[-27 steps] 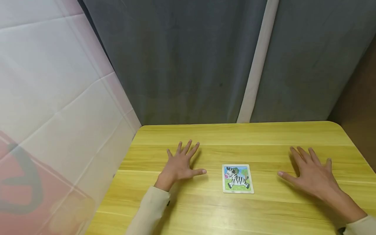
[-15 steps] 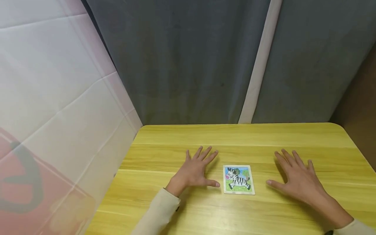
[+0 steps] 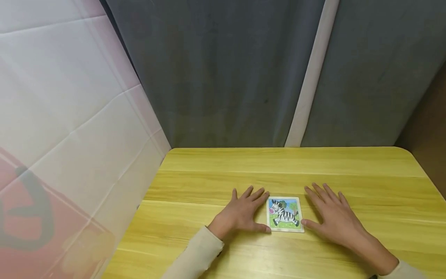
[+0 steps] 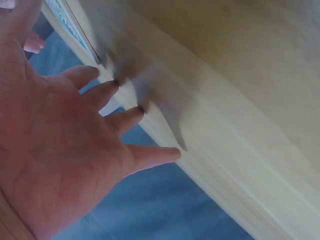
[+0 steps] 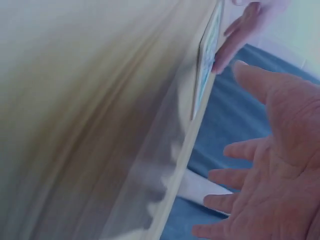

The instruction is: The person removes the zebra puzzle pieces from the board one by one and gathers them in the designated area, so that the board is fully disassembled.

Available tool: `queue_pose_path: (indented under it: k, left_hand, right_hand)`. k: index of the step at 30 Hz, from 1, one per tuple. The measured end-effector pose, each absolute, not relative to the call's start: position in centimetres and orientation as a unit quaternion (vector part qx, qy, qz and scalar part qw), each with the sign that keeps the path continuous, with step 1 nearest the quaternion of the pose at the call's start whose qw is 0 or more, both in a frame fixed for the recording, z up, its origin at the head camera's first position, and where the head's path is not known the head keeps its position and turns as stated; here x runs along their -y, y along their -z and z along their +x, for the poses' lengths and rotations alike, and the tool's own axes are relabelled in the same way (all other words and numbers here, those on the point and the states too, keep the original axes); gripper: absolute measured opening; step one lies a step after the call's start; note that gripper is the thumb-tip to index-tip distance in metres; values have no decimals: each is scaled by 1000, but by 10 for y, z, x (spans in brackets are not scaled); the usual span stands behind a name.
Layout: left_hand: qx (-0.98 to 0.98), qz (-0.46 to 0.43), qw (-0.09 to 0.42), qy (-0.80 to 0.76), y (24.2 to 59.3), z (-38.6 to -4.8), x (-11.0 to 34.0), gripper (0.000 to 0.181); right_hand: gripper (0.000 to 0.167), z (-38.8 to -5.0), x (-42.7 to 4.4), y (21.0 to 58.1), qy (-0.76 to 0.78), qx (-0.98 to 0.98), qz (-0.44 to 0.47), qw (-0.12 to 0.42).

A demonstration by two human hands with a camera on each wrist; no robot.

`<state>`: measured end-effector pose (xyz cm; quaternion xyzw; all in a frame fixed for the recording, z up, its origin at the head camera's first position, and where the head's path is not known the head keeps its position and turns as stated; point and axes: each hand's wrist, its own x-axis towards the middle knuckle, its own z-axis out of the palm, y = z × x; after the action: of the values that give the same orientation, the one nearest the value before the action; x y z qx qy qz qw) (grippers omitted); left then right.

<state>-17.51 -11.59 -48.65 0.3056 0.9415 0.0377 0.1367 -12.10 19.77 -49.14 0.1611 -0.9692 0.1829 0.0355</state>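
Note:
A square zebra picture puzzle (image 3: 285,214) with a pale border lies flat on the wooden table. Just left of it is my left hand (image 3: 242,213), fingers spread, with the index fingertip and thumb at the puzzle's left corners. My right hand (image 3: 336,219) is on the other side, its fingers straight and its thumb tip by the lower right edge. Whether the fingertips touch the puzzle is hard to tell. Both wrist views show an open palm, the left hand (image 4: 65,135) and the right hand (image 5: 280,165), with the puzzle's edge (image 5: 206,65) seen edge-on.
The yellow wood-grain table (image 3: 209,166) has a rounded far right corner. Behind it hangs a grey curtain (image 3: 216,77) with a pale strip (image 3: 310,77). A white printed cloth (image 3: 69,97) covers the left side, and a brown panel (image 3: 430,128) stands at the right.
Both hands have moved inward and slightly nearer, from well apart to right beside the puzzle. The puzzle still lies in its place; the head view has shifted slightly.

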Motion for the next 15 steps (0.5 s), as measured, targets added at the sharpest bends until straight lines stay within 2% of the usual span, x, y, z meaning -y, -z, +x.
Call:
queue_pose_path:
  k: [9, 15]
  left_hand:
    - [-944, 302, 134, 8, 489, -169, 111, 111]
    - [-945, 300, 132, 15, 490, -169, 111, 111]
  right_hand:
    - [88, -122, -171, 489, -199, 962, 186, 34]
    - [80, -135, -154, 490, -214, 956, 198, 42]
